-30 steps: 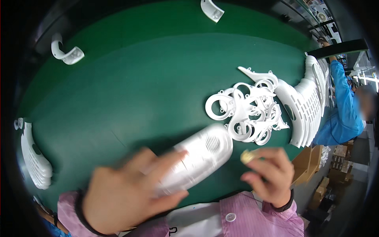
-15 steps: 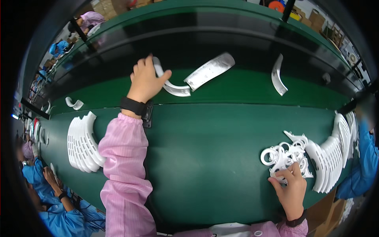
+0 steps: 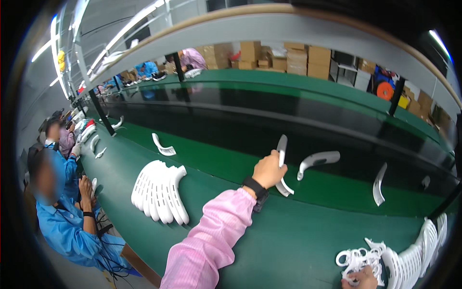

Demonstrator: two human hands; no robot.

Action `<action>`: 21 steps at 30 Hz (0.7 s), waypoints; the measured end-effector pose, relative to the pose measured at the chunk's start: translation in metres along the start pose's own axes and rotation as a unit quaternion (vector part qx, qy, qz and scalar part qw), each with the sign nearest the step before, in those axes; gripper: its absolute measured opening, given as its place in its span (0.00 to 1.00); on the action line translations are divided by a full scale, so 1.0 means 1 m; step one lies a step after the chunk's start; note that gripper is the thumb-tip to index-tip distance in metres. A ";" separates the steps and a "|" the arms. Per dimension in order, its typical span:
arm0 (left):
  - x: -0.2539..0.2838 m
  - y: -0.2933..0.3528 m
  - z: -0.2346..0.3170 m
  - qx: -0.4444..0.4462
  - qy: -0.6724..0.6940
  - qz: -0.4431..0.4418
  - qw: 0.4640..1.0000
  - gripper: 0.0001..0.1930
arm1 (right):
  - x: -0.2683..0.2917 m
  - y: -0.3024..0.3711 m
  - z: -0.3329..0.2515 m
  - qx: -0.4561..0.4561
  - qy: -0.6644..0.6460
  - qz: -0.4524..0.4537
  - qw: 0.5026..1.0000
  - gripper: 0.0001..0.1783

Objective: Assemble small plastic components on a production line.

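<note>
One curved white part (image 3: 283,144) in the left hand (image 3: 270,171), clasped at mid-length between thumb and fingers and showing above and below the grip. Just right of that grip, another bent piece (image 3: 323,157); farther right, a narrow curved piece (image 3: 378,188). Well to its left, a fan of slotted shells (image 3: 156,192). Directly at the right hand (image 3: 364,279), a heap of ringed white parts (image 3: 359,260). Cannot tell the right grip as spread or pinching, with the lower edge cutting it off.
</note>
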State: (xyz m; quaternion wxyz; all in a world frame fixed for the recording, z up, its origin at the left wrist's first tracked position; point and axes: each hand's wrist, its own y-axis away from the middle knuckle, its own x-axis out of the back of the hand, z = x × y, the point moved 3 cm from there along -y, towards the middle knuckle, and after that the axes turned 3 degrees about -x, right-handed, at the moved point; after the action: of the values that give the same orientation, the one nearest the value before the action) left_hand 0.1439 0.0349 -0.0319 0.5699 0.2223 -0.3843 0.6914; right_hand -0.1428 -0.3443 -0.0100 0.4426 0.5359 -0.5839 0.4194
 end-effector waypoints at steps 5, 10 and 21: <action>0.062 0.062 0.055 -0.156 0.005 -0.049 0.986 0.14 | 0.024 0.007 0.000 0.007 -0.050 -0.032 0.998 0.13; 0.050 0.167 0.086 -0.295 -0.099 -0.198 0.930 0.15 | 0.037 0.018 -0.012 0.260 -0.115 0.007 0.959 0.09; 0.166 0.199 0.126 -0.354 0.324 -0.403 0.779 0.17 | 0.011 0.021 -0.031 0.113 -0.080 -0.151 0.979 0.10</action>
State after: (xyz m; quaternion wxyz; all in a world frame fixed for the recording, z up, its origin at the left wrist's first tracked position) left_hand -0.1053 0.0276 0.1134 0.9260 -0.0978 -0.2703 0.2446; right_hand -0.1616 -0.3159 0.0077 0.3892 0.6966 -0.4785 0.3664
